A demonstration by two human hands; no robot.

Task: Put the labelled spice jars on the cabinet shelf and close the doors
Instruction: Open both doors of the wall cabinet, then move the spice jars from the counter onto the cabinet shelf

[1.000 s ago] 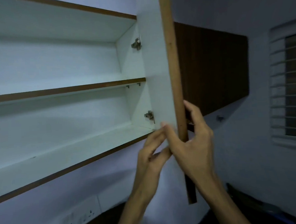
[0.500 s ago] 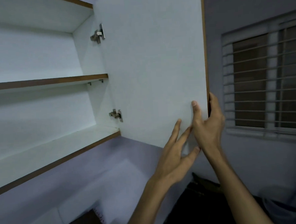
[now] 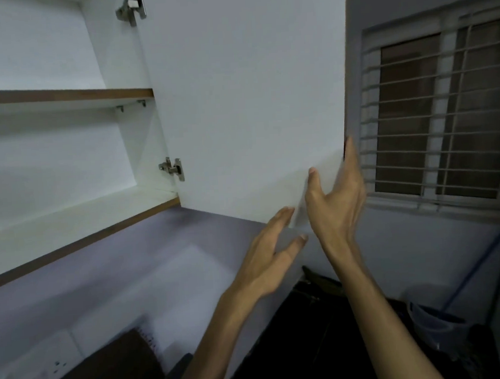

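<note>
Cabinet door (image 3: 246, 101) swung open, right hand (image 3: 337, 201) grip on its free edge, left hand (image 3: 267, 255) spread wide just below.

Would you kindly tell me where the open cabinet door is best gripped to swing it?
Probably the cabinet door at its free vertical edge near the lower corner, approached from the right, opposite the hinges. The right hand is there already, thumb on the white inner face, fingers behind.
</note>
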